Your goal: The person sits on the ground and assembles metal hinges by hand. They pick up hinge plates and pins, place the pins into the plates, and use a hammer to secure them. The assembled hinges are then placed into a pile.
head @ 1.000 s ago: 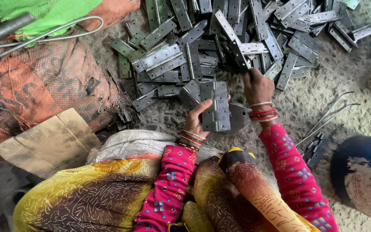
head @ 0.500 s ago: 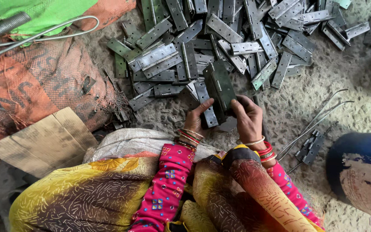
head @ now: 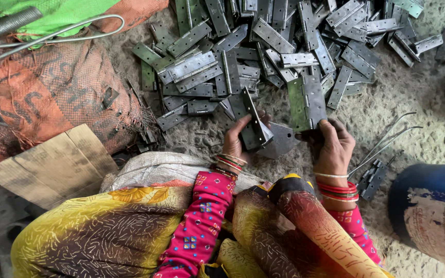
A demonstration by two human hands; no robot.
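your left hand (head: 238,140) gripped a half-folded grey metal hinge (head: 255,123); your right hand (head: 330,146) pinched a flat, open grey metal hinge (head: 306,102).

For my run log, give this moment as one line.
left hand: holds folded hinge | right hand: holds open hinge | hinge pile ahead on floor

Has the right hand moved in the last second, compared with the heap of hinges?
Yes. The right hand has come back from the heap of hinges toward the body and now holds an open hinge at the heap's near edge.
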